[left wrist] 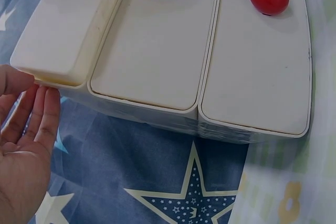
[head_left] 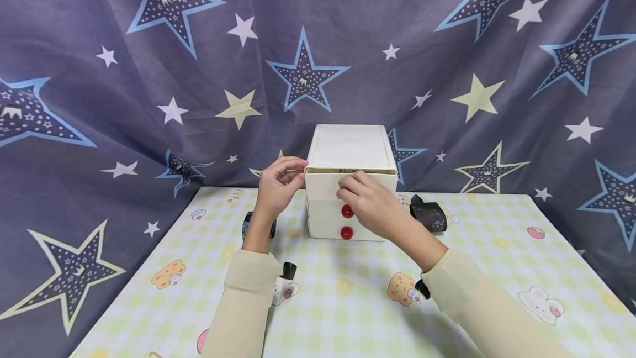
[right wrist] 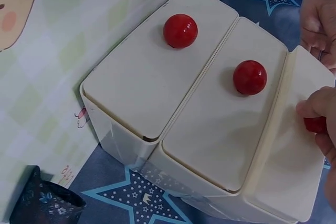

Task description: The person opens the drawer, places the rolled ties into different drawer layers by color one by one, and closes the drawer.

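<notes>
White plastic drawer unit (head_left: 350, 181) standing at the far middle of the checked tabletop (head_left: 497, 269), against the star-printed cloth backdrop (head_left: 149, 70). It holds three drawers stacked one above another. The top drawer (head_left: 350, 177) stands slightly out from the unit; the middle drawer (right wrist: 220, 124) and bottom drawer (right wrist: 152, 77) sit flush.

The right hand (head_left: 370, 203) is at the front of the top drawer, fingers (right wrist: 315, 106) curled together and pinching its red knob (right wrist: 315, 124), which is mostly covered. The left hand (head_left: 278, 184) rests at the unit's left upper corner, fingers (left wrist: 39, 116) straight and close together, touching the side wall and gripping nothing.

To move the drawer well, the pull should probably run straight along its slide, with the knob pinched squarely; the left hand should press the unit steady so that the light casing does not shift on the tabletop.

Counts: one drawer unit; three drawers; three red knobs, of which two show fully (middle knob (head_left: 347, 211), bottom knob (head_left: 346, 232)). Two dark patterned rolls lie on the tabletop, one left of the unit (head_left: 247, 224), partly behind the left wrist, and one right of it (head_left: 428, 214). Both arms wear cream sleeves (head_left: 243, 303).
</notes>
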A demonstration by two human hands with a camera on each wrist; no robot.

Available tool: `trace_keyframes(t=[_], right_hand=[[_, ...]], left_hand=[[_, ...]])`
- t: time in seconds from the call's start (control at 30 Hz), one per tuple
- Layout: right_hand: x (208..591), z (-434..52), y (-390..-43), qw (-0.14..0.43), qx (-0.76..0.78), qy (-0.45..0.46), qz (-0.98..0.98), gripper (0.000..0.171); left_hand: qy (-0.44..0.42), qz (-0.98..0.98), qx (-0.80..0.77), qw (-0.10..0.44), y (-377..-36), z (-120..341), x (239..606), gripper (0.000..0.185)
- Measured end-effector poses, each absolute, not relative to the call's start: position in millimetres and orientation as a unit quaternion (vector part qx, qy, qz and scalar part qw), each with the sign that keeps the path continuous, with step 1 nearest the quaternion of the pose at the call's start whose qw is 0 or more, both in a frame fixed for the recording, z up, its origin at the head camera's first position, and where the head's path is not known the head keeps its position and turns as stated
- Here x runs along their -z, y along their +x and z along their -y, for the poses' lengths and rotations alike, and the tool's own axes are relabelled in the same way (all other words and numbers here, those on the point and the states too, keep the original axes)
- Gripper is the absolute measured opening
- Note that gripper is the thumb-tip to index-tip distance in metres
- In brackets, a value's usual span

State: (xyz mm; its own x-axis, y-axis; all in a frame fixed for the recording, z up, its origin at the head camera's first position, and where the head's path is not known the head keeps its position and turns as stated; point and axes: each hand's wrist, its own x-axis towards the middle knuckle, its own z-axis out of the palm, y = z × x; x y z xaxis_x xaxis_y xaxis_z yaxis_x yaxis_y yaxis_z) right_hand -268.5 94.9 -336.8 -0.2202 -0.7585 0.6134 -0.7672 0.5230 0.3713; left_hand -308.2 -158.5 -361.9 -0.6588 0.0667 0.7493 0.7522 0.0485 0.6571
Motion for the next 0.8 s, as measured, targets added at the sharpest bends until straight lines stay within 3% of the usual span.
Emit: trace_keyframes(t=[0.8], right_hand=[[338.9, -95.3, -273.1, 0.378, -0.009, 0.475, 0.795, 0.026]], left_hand=[[-0.292, 0.674, 0.622, 0.27, -290.2, 151.6, 347.3, 0.022]])
